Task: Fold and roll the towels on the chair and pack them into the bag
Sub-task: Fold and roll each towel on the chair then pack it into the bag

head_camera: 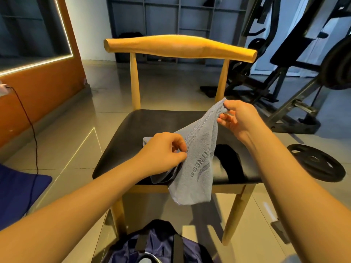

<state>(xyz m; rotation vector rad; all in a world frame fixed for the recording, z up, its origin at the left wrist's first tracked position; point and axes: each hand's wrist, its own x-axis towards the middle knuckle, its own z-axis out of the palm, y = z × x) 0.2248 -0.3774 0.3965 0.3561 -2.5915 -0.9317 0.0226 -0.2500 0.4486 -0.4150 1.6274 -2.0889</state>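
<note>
Head view
Left hand: the left hand [164,151] is curled, thumb and fingertips pinched together on the near left edge of the grey towel [197,158], knuckles up, above the middle of the seat.
Right hand: the right hand [236,118] pinches the towel's far upper corner between thumb and forefinger; the other fingers are loosely spread below it, and the hand sits higher and farther back than the left.
Towel position: held in the air above the chair [180,46], over the right half of the black seat [152,126], its lower end hanging past the front edge of the seat.
Towel direction: the long axis slants from the raised corner at upper right down to the loose end at lower middle; grey lettering runs along that axis on the side facing the camera.
Other cloth: one black cloth [231,160] lies on the seat just right of the towel, partly hidden behind it.
Bag: one dark blue bag [152,247] with black straps stands on the floor in front of the chair, its top open.
Count: two hands, one grey towel, one black cloth, one chair, one bag.
Floor to the right: one black weight plate [317,162] lies flat near the chair's right front leg.
</note>
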